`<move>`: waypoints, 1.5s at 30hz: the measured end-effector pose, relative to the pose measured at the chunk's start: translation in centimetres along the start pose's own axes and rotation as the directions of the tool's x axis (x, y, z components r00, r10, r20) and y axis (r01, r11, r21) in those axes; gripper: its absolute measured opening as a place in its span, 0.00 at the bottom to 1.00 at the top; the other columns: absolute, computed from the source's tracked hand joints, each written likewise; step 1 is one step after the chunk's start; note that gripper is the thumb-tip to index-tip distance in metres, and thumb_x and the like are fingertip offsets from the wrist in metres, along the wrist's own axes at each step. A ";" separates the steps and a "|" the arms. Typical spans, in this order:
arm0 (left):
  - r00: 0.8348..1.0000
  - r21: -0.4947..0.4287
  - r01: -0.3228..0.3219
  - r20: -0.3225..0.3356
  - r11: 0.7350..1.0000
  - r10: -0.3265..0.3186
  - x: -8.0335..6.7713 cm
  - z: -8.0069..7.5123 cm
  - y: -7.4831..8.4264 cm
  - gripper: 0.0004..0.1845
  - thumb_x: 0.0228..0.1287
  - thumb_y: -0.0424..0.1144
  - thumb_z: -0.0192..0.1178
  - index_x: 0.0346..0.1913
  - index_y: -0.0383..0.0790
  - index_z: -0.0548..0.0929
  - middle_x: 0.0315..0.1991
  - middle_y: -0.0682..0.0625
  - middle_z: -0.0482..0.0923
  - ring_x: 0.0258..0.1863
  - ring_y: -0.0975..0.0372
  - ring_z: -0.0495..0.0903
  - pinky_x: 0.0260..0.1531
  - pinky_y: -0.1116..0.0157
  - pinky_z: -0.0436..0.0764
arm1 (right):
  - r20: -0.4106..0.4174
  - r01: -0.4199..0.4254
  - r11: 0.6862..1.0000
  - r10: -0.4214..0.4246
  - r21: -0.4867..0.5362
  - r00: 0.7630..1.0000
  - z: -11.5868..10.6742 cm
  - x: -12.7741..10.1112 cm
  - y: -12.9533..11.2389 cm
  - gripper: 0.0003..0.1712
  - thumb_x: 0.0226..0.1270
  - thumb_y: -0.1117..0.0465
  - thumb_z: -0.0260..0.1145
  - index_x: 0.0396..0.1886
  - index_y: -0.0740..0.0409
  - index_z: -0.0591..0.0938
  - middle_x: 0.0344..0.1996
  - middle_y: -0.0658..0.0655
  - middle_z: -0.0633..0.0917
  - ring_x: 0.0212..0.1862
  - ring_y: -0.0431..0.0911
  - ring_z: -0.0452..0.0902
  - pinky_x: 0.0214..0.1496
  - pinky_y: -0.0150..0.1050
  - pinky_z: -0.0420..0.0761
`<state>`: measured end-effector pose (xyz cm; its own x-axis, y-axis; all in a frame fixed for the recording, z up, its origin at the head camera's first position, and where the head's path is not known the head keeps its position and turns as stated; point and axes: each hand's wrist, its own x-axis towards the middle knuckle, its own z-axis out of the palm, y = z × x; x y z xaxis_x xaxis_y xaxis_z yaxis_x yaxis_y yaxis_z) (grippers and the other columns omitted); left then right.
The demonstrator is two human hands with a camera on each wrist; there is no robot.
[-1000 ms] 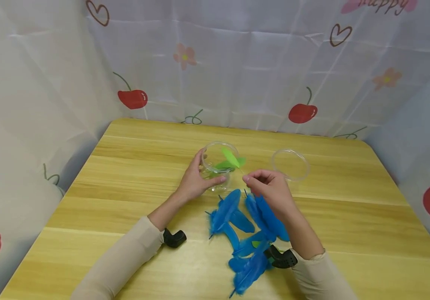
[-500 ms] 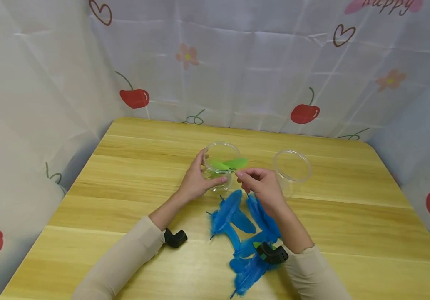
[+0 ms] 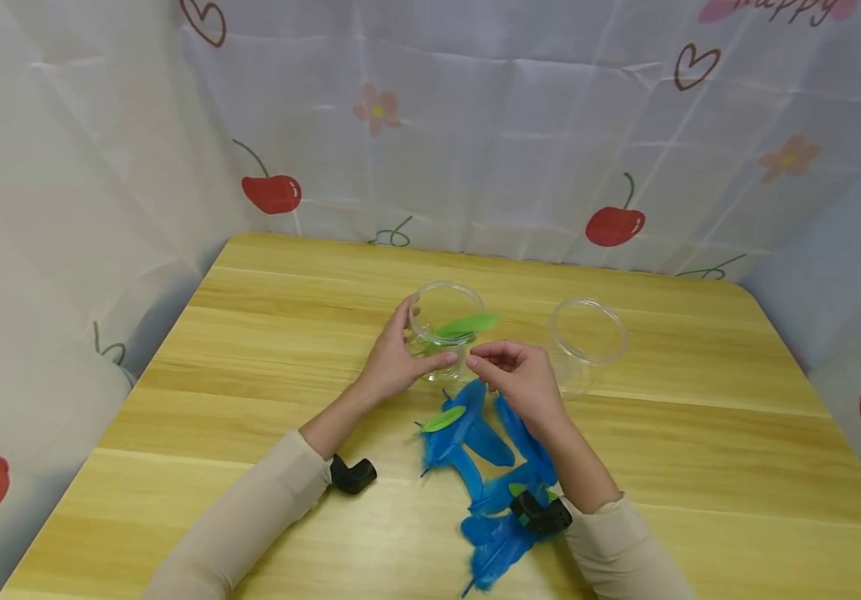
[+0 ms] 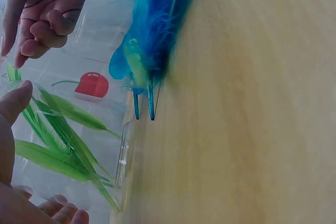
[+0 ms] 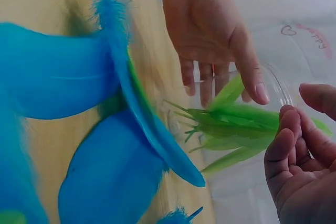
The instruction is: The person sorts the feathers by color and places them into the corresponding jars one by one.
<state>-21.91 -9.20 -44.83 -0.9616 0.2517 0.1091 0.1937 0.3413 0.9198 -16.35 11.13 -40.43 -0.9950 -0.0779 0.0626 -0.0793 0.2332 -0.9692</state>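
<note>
My left hand [image 3: 424, 340] grips a clear jar [image 3: 448, 293] that stands on the wooden table [image 3: 265, 333], thumb in front and fingers behind. Green feathers [image 4: 58, 140] are inside, and one green feather [image 3: 468, 323] pokes over the rim. My right hand [image 3: 492, 360] hovers just right of the jar with loosely curled fingers [image 5: 287, 129] and nothing between them. Another green feather [image 3: 443, 418] lies loose on the pile of blue feathers [image 3: 486, 454] in front of the jar.
A second clear jar [image 3: 588, 332] stands to the right with nothing in it. A cherry-print sheet [image 3: 475, 142] walls the table at the back and sides. Black wrist cameras [image 3: 352, 475] sit low over the table by both sleeves.
My right hand moved left toward the jar and let go of the green feather it pinched. A green feather now lies on the blue pile. The left hand kept its hold.
</note>
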 end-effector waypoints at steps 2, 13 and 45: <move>1.000 0.000 -0.001 -0.001 1.000 0.001 0.0 0.0 0.1 0.56 0.53 0.53 0.75 0.78 0.51 0.50 0.72 0.41 0.59 0.65 0.44 0.66 0.59 0.44 0.71 | -0.003 -0.007 1.000 0.007 0.008 1.000 0.0 -0.1 0.0 0.12 0.67 0.62 0.69 0.43 0.69 0.86 0.32 0.59 0.86 0.33 0.63 0.78 0.31 0.41 0.82; 1.000 0.002 -0.001 -0.001 1.000 0.001 0.0 0.1 0.1 0.56 0.52 0.53 0.75 0.78 0.51 0.50 0.72 0.40 0.59 0.65 0.44 0.66 0.59 0.45 0.72 | 0.007 -0.049 0.999 0.049 0.006 0.999 -0.4 -0.2 0.6 0.12 0.68 0.62 0.68 0.41 0.70 0.86 0.30 0.57 0.87 0.30 0.54 0.79 0.31 0.38 0.81; 1.000 0.005 -0.018 0.003 1.000 0.018 0.0 -0.1 -0.1 0.56 0.53 0.53 0.75 0.79 0.52 0.50 0.71 0.40 0.60 0.65 0.44 0.66 0.60 0.46 0.72 | 0.334 -0.105 0.929 0.230 -0.354 0.914 0.4 -0.3 4.0 0.14 0.68 0.55 0.68 0.38 0.62 0.89 0.21 0.52 0.85 0.22 0.44 0.76 0.27 0.39 0.77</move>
<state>-21.96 -9.29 -44.87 -0.9574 0.2605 0.1249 0.2123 0.3415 0.9156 -16.39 11.74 -44.41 -0.9076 -0.3409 -0.2452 0.0089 0.5681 -0.8229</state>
